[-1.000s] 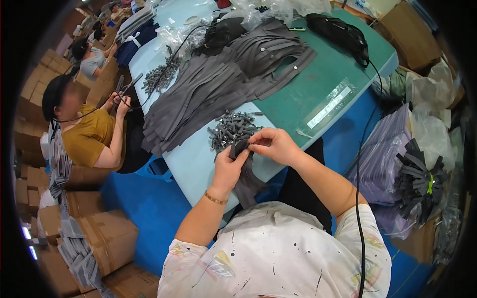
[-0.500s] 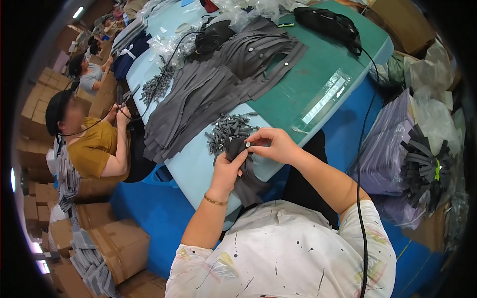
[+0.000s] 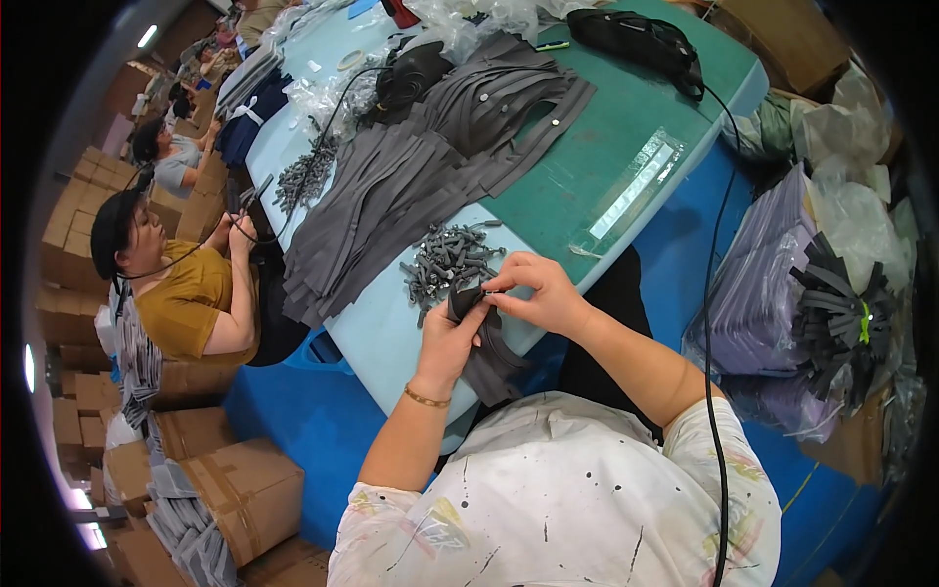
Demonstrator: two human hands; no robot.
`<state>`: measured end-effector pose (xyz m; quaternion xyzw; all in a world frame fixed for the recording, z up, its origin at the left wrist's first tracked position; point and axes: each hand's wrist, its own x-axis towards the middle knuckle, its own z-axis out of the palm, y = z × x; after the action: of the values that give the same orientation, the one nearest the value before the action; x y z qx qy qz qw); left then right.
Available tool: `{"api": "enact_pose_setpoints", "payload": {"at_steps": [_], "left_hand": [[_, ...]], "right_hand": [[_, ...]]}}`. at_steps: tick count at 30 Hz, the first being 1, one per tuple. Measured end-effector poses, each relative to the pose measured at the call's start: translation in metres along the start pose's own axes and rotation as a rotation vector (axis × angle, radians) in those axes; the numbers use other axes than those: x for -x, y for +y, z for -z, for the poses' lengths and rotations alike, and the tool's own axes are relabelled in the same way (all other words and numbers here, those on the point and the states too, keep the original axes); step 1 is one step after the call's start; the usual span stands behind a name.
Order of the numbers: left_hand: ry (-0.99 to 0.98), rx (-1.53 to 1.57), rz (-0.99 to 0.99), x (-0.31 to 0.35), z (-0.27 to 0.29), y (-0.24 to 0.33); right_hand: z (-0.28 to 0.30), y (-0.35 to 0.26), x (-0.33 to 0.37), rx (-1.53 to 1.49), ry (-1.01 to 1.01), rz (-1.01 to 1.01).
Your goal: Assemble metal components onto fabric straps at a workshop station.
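My left hand is closed round a small bunch of dark grey zipper strips, whose lower ends hang over the table's near edge. At the upper ends of the strips, my right hand pinches a small shiny zipper slider between thumb and forefinger. The fingers hide most of it. Just beyond my hands lies a heap of zipper sliders with grey pulls. Farther off, many long dark grey zipper strips are spread across the table.
A second heap of small grey parts lies near the table's left edge. A black pouch rests on the green mat. At left sits a person in a mustard shirt. Wrapped purple stacks stand at right.
My right fingertips have closed in on the strip ends, so the shiny slider shows less. The bunch in my left hand has tilted slightly.
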<state>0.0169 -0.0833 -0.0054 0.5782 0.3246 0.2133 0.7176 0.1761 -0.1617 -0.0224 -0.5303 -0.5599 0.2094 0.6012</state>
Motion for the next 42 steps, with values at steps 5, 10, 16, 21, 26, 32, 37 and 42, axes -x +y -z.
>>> {"api": "enact_pose_setpoints", "payload": {"at_steps": [5, 10, 16, 21, 26, 32, 37, 42], "left_hand": [[-0.001, -0.018, -0.041, 0.003, -0.007, 0.006], [-0.010, -0.111, -0.062, 0.002, -0.005, 0.004], [-0.050, -0.101, -0.006, 0.004, -0.006, 0.007], [-0.041, -0.100, -0.049, 0.002, -0.003, 0.001], [-0.027, 0.017, 0.083, 0.000, -0.005, 0.009], [0.026, -0.071, -0.048, 0.000, -0.009, 0.009], [0.006, -0.097, -0.034, 0.005, -0.009, 0.013], [-0.094, -0.115, 0.002, 0.006, -0.001, 0.019]], "right_hand": [[0.000, 0.000, 0.000, 0.061, 0.025, 0.051], [-0.002, 0.003, -0.002, 0.112, 0.035, 0.090], [-0.001, -0.002, -0.001, -0.020, 0.065, -0.020], [0.001, 0.002, -0.003, 0.059, -0.038, -0.018], [0.001, 0.005, -0.003, -0.014, -0.048, -0.052], [0.006, 0.001, -0.005, -0.163, -0.058, -0.176], [0.004, -0.002, -0.006, -0.204, -0.080, -0.195], [0.001, -0.010, -0.001, -0.133, -0.113, -0.182]]}}
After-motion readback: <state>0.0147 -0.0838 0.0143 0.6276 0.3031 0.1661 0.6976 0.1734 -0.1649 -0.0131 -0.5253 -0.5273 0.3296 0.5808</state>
